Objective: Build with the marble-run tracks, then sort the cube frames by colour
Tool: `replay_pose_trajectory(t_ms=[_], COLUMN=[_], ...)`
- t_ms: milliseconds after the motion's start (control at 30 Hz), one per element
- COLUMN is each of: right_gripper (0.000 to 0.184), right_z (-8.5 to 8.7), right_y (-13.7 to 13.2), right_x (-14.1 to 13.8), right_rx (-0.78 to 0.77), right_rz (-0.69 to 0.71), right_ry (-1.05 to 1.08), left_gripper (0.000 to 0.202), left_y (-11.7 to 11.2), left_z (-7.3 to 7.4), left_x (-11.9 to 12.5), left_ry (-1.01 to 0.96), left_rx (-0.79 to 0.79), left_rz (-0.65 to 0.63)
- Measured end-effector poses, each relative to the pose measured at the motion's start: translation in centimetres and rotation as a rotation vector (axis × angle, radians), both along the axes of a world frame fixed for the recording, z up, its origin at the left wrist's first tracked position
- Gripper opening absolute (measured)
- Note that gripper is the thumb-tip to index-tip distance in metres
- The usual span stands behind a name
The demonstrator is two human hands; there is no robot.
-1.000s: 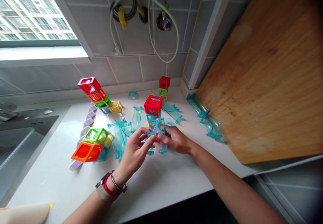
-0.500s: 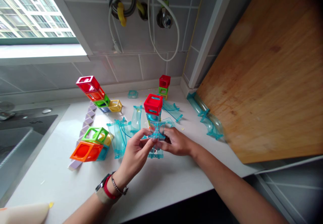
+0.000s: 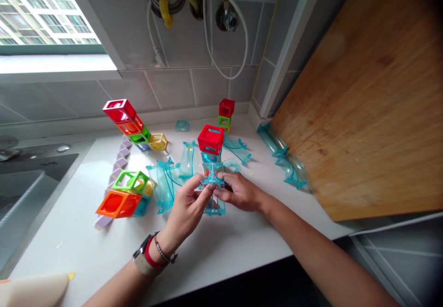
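Observation:
Between my two hands is a clear blue plastic track piece (image 3: 212, 172), narrow in its middle. My left hand (image 3: 188, 201) pinches it from the left with thumb and fingers. From the right, my right hand (image 3: 241, 192) grips the same piece, its fingertips partly hidden behind it. Just below and behind the hands stands another clear blue piece (image 3: 215, 207) on the counter. Directly beyond them rises a stack topped by a red cube frame (image 3: 211, 139); its lower part is hidden by the held piece.
Clear blue track pieces (image 3: 162, 188) lie left of my hands. Cube stacks stand at the left (image 3: 125, 121), at the near left (image 3: 119, 203) and at the back (image 3: 226, 108). A wooden board (image 3: 363, 104) leans at the right; a sink (image 3: 44, 168) is at the left.
The held track piece has shifted slightly left and sits a little lower against the piece beneath it. Both hands keep their grip; the camera view has tilted slightly.

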State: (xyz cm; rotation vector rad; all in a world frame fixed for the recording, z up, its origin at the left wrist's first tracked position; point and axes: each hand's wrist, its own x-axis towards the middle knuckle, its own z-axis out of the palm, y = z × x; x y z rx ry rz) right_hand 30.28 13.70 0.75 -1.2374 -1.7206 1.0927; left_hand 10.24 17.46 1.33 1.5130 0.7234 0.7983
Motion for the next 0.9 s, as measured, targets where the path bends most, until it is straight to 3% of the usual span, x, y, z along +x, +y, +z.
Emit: replay_pose_trajectory(t_ms=[333,633,900], right_gripper=[0.043,0.049,0.054], right_z=[-0.1,-0.4,-0.3], right_y=[0.0,-0.1,-0.1], right_x=[-0.1,0.3,0.2], right_rx=[-0.058,-0.013,-0.02], right_rz=[-0.014,0.025,0.015], right_ry=[0.037,0.009,0.03], left_gripper=[0.028,0.03,0.025], left_y=[0.0,0.4,0.5], left_z=[-0.4,-2.0,-0.9], left_x=[0.0,-0.7,-0.6], left_ry=[0.025,0.07,0.135], left_rx=[0.136,0.221,0.385], left_rz=[0.025,0.073,0.074])
